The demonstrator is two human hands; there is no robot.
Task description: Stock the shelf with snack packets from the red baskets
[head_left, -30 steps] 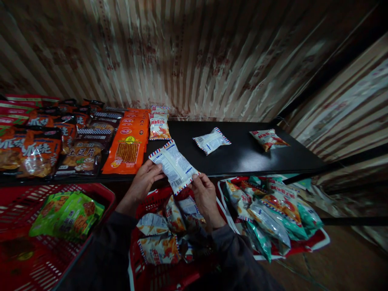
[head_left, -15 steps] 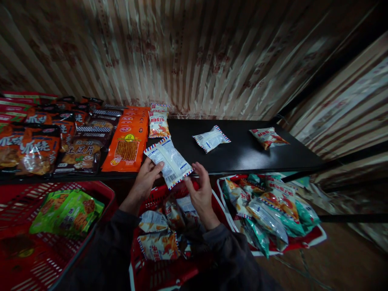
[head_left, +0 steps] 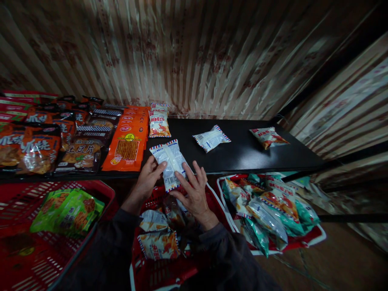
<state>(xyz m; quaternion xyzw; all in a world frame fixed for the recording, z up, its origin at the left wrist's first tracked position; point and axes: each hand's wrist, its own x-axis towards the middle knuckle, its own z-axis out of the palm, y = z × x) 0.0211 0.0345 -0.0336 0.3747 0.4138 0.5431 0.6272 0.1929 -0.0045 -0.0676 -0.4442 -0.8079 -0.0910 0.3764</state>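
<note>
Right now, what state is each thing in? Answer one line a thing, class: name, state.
Left hand: gripping the held packet.
Right hand: open, fingers spread over the held packet.
Held packet: back face up.
Middle shelf packet: lying back face up.
Orange packets: overlapping.
Green packets: piled in the left basket.
Middle basket: partly filled.
Right basket: heaped with packets.

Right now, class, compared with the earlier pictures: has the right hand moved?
Yes. The right hand has shifted left, toward the orange packs on the black shelf.
</note>
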